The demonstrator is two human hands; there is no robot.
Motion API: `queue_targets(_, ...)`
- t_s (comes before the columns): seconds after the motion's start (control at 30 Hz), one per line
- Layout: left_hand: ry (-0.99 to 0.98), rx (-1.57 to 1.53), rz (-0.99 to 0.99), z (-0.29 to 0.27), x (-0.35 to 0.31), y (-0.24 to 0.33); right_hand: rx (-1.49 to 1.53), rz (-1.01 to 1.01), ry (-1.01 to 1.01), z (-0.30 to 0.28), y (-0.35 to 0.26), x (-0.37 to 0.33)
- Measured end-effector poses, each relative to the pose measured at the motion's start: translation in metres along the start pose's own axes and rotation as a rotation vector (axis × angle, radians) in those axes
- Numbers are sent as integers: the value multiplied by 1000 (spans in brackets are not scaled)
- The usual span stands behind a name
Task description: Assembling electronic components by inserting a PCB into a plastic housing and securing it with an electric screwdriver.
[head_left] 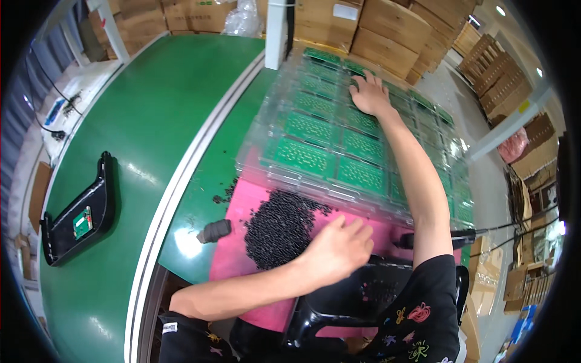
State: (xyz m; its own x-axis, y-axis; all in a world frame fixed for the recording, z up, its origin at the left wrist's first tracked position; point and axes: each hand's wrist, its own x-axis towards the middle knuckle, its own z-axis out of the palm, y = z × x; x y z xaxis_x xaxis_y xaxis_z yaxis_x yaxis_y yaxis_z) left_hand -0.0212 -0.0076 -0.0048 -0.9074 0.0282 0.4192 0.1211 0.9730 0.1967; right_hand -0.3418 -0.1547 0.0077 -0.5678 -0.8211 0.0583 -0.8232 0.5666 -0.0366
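Note:
My right hand (370, 95) reaches to the far side of a stack of clear plastic trays (245, 158), fingers spread over a green circuit board (357, 68) in one of the compartments. Near me, my left hand (342, 249) is closed with its fingers curled; whatever is in it, if anything, is hidden. It hovers just right of a heap of small black screws (278, 230) on a pink mat (233, 212). Below that hand lies a glossy black plastic housing (357, 314), partly hidden by my arms and sleeve.
A black corded tool (439, 239) lies beside my right forearm. Left of the screws is a dark cloth-like roll (215, 230). Beyond a metal rail (181, 181), a black housing (78, 224) with a small board sits on the green belt (139, 115). Cardboard boxes (387, 33) stand behind the trays.

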Motion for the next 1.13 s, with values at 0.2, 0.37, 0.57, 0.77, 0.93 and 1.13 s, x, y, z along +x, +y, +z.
queue_targets(0.2, -44, 26, -10, -1, 3, -1, -127, 23, -12, 11, 5, 33)
queue_targets(0.37, -24, -1, -12, 2, 1, -4, -40, 14, 160, 8, 6, 15)
queue_targets(0.57, 21, -2, -28, -26, 7, 4, 63, -511, 682, -53, 15, -79)
queue_targets(0.77, 482, 148, -163, -49, 9, -16, 489, -630, 312, -106, 10, -229)
queue_targets(0.93, 447, 168, -32, -45, 14, -18, 594, -608, 151, -115, 12, -316)
queue_targets(1.13, 317, -122, 126, -33, -1, -11, 515, -455, 225, -97, 35, -369)
